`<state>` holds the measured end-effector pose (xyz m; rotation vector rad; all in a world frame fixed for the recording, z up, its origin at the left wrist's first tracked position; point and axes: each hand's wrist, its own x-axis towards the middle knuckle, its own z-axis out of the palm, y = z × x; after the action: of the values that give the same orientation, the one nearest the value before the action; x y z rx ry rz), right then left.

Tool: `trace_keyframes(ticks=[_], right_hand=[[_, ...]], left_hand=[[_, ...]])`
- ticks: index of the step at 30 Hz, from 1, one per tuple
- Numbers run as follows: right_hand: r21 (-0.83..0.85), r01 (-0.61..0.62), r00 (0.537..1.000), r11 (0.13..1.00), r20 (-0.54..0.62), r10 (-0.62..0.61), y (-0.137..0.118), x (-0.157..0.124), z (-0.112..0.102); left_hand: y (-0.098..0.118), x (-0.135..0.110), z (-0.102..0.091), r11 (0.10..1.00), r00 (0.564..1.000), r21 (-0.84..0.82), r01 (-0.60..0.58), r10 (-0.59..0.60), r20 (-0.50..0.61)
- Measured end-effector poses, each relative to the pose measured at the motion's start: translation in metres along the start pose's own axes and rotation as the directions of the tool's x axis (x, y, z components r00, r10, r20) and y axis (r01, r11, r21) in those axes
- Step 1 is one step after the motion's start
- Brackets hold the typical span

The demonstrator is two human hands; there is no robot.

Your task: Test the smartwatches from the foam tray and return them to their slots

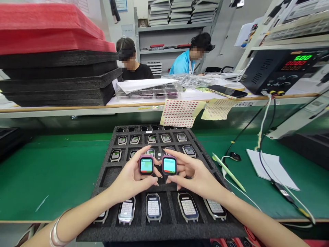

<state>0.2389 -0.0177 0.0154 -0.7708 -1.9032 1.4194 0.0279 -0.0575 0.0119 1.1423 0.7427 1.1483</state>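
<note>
My left hand (132,178) pinches a pink smartwatch body (146,165) whose lit screen shows green and red. My right hand (195,173) pinches a second pink smartwatch body (169,165) with the same kind of lit screen. Both are held side by side, just above the middle of a black foam tray (108,176). The tray's pockets hold several more watch bodies. The near row (153,207) shows white keypad-like screens, and the far rows (151,139) show small lit screens.
The tray lies on a green mat (51,171). A pale green stylus (228,173), cables (262,137) and white paper (269,166) lie to the right. Red dot sticker sheets (180,113) hang from the shelf. Stacked foam (56,65) sits left, a power supply (280,70) right. Two people sit behind.
</note>
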Motion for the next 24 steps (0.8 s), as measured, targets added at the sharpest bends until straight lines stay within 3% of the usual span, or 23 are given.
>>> trace_keyframes(ticks=[2, 4, 6, 7, 10, 13, 15, 18, 24], right_hand=[[-0.280, 0.031, 0.999, 0.960, -0.035, -0.042, 0.003, 0.000, -0.007], [-0.552, 0.082, 0.993, 0.830, -0.023, -0.113, 0.006, 0.001, -0.016], [-0.707, 0.140, 0.988, 0.693, 0.058, -0.140, 0.008, 0.001, -0.024], [-0.745, 0.166, 0.986, 0.646, 0.104, -0.134, 0.008, 0.000, -0.027], [-0.787, 0.205, 0.978, 0.582, 0.189, -0.089, 0.007, 0.000, -0.032], [-0.810, 0.221, 0.974, 0.543, 0.209, -0.086, 0.002, 0.000, -0.033], [-0.813, 0.235, 0.971, 0.533, 0.219, -0.095, -0.003, 0.001, -0.032], [-0.807, 0.250, 0.968, 0.536, 0.224, -0.113, -0.010, 0.005, -0.029], [-0.813, 0.201, 0.979, 0.547, 0.175, -0.100, -0.018, 0.001, -0.027]], left_hand=[[-0.003, -0.001, -0.001, 1.000, 1.000, 0.006, 0.008, -0.008, 0.013], [-0.006, 0.000, -0.003, 0.997, 0.999, 0.080, 0.017, -0.020, 0.034], [-0.009, 0.003, -0.006, 0.954, 0.999, 0.299, -0.015, 0.000, 0.050], [-0.010, 0.006, -0.008, 0.891, 0.998, 0.451, -0.054, 0.030, 0.061], [-0.014, 0.015, -0.013, 0.543, 0.979, 0.815, -0.203, 0.121, 0.163], [-0.016, 0.021, -0.016, 0.282, 0.957, 0.914, -0.290, 0.114, 0.268], [-0.014, 0.020, -0.018, 0.222, 0.948, 0.922, -0.318, 0.085, 0.306], [-0.006, 0.010, -0.022, 0.237, 0.942, 0.912, -0.334, 0.063, 0.329], [0.007, -0.025, -0.043, 0.151, 0.957, 0.947, -0.285, 0.095, 0.273]])
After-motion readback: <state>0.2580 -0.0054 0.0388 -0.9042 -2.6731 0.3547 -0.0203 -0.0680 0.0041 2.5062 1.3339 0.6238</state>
